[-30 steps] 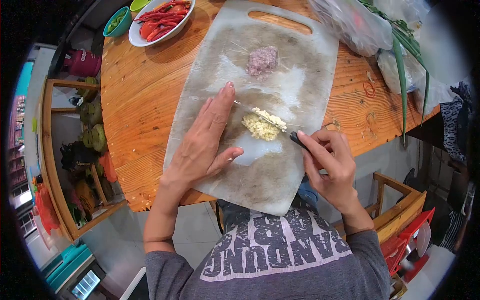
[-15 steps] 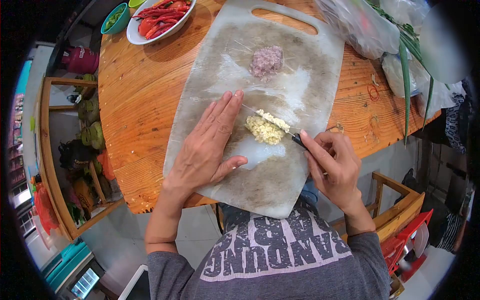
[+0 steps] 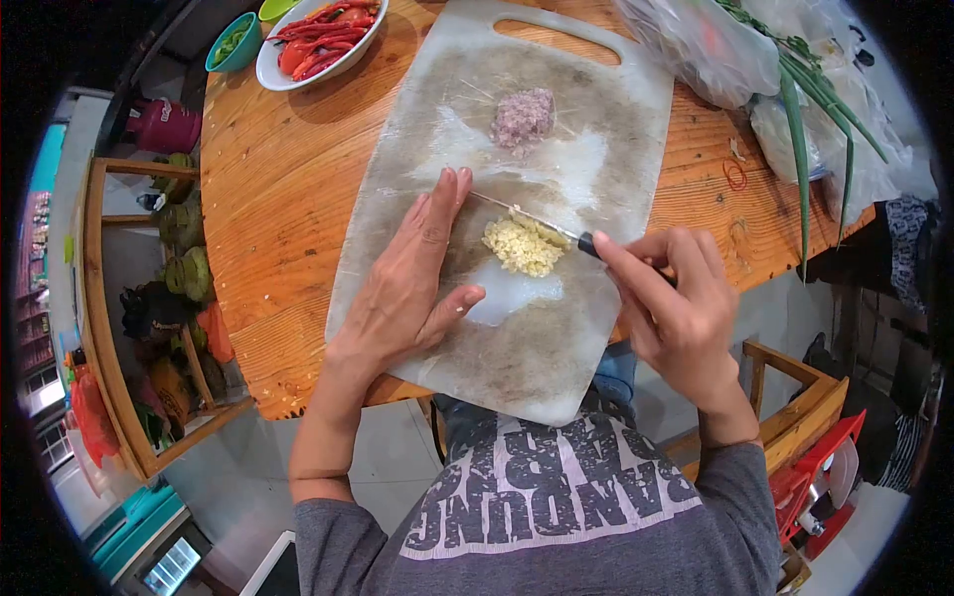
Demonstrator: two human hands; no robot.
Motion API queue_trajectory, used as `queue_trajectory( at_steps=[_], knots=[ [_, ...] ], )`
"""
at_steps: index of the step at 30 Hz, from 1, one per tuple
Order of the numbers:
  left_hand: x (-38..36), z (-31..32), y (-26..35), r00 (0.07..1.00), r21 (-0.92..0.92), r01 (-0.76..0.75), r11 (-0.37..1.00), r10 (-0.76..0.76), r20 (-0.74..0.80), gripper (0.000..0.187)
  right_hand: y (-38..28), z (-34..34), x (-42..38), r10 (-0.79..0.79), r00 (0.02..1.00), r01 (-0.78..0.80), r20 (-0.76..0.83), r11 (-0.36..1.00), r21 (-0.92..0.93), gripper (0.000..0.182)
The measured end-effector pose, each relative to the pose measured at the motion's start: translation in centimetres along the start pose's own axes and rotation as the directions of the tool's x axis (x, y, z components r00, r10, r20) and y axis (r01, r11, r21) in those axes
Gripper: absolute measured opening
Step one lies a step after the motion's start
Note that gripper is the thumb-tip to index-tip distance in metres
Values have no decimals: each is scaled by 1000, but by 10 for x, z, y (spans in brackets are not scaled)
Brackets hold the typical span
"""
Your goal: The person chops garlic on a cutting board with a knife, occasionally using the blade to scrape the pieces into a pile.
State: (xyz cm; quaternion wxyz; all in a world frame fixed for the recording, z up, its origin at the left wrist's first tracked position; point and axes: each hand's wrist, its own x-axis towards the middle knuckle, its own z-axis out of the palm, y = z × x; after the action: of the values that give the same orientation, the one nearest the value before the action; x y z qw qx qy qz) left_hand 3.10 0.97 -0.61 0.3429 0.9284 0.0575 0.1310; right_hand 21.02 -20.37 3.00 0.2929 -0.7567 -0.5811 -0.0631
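Observation:
My right hand (image 3: 684,298) is closed around the black handle of a knife (image 3: 556,229). Its thin blade runs across the upper edge of a heap of pale yellow minced garlic (image 3: 524,247). My left hand (image 3: 402,273) has its fingers stretched out, with the fingertips at the knife's tip and the thumb apart, left of the garlic. Both hands are over a worn white cutting board (image 3: 586,343). Farther up the board lies a small mound of pinkish, finely chopped shallot (image 3: 524,119).
A white bowl (image 3: 266,66) of red chillies and tomatoes stands at the table's far left, beside a teal bowl (image 3: 231,58) with green pieces. Plastic bags (image 3: 711,65) and green onions (image 3: 798,129) lie on the right. A red rubber band (image 3: 734,176) rests on the wooden table (image 3: 268,248).
My right hand has lifted a little and moved right and away from me, bringing the knife handle up. The blade now lies along the garlic's far edge. My left fingertips stay by the tip.

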Motion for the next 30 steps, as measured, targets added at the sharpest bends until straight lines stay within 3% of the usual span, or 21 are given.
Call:
queue_trajectory(
  at_steps=[5,8,11,14,17,30],
  knots=[
    [-1,-3,-1,1000,18,3,1000,-3,-18,99,1,11,-9,24,1000,-25,19,998,55,50],
    [0,-1,0,1000,-6,0,1000,-1,-14,99,-9,-4,-3,3,1000,-2,21,999,-36,49],
    [-1,-5,1,999,-24,41,999,-41,-12,99,-6,6,-7,57,997,-60,56,997,54,49],
    [-2,-3,1,1000,-49,25,998,-25,5,100,-21,-9,-8,37,998,-37,50,999,-8,47],
    [1,-4,1,999,-63,33,997,-34,-12,99,-8,0,-8,92,994,-95,61,994,52,49],
    [-1,-4,0,999,-52,31,998,-32,-21,100,-25,-8,-8,73,996,-78,44,991,111,43]
  ],
)
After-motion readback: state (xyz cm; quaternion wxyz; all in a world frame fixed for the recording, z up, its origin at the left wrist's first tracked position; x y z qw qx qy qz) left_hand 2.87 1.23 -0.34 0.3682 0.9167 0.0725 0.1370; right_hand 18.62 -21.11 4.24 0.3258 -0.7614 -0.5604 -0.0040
